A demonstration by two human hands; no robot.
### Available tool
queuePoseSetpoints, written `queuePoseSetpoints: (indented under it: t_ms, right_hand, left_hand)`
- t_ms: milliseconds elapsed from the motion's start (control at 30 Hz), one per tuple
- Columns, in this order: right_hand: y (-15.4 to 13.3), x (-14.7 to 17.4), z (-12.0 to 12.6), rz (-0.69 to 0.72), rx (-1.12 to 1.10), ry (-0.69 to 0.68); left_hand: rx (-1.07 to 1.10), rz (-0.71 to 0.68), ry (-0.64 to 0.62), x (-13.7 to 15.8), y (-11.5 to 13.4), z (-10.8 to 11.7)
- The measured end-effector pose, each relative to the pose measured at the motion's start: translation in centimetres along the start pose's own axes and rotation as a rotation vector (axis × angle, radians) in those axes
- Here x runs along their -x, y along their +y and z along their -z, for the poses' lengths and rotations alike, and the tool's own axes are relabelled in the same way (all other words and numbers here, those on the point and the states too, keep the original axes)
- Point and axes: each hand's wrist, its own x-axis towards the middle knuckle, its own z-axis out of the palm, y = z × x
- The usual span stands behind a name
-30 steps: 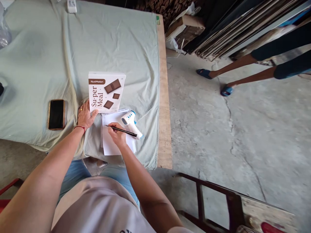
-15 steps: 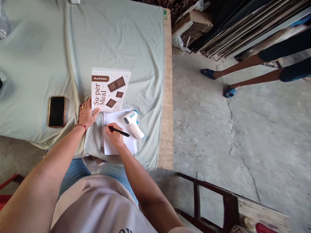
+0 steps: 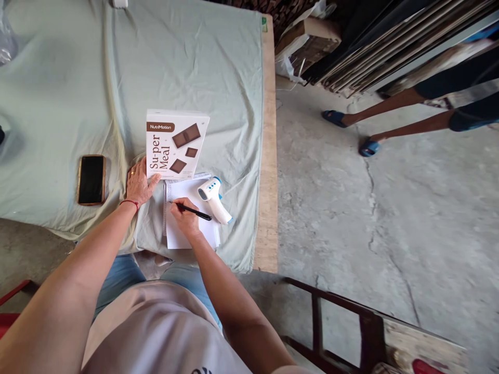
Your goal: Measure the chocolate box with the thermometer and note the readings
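My right hand (image 3: 184,218) is closed round a black pen (image 3: 198,212), its tip on the left part of a white notebook page (image 3: 181,240). At the lower left corner of a white "Su-per Meal" box (image 3: 187,156), my left hand (image 3: 140,184) has its thumb across the front bottom edge and its other fingers along the side, partly hidden. The box stands tilted at the top end of the notebook. A white and blue infrared thermometer (image 3: 215,200) lies on the right side of the notebook, close to the pen.
A phone (image 3: 91,179) in a brown case lies left of my left hand on the green tablecloth (image 3: 187,62). Bare wood (image 3: 268,156) shows along the table's right edge. A person's legs (image 3: 401,111) are on the right; a dark frame (image 3: 317,322) stands lower right.
My right hand and the pen have shifted slightly to the right over the page. My left hand, the box and the thermometer stay where they were.
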Motion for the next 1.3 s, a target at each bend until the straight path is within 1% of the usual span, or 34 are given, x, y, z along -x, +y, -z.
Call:
queuePoseSetpoints:
  t_ms: [167, 333, 433, 667, 867, 1100, 1300]
  right_hand:
    - [-0.10, -0.07, 0.02, 0.035, 0.027, 0.007]
    - [-0.02, -0.08, 0.02, 0.034, 0.022, 0.006]
    - [0.06, -0.06, 0.04, 0.018, 0.003, -0.006]
    - [0.12, 0.01, 0.02, 0.008, 0.014, 0.018]
    - [0.26, 0.10, -0.09, -0.048, -0.025, 0.060]
    - [0.24, -0.02, -0.09, 0.014, 0.045, 0.057]
    - [0.14, -0.03, 0.01, 0.025, 0.053, 0.038]
  left_hand:
    - [0.002, 0.004, 0.003, -0.01, -0.03, -0.02]
    - [-0.006, 0.000, -0.001, -0.04, -0.09, -0.06]
    - [-0.004, 0.002, 0.005, -0.04, -0.10, -0.04]
    - [-0.011, 0.005, -0.008, -0.07, -0.02, 0.00]
    - [0.003, 0.003, 0.000, -0.02, -0.08, -0.03]
    - [0.004, 0.002, 0.007, -0.04, -0.05, -0.04]
    - [0.004, -0.004, 0.008, -0.01, 0.03, 0.08]
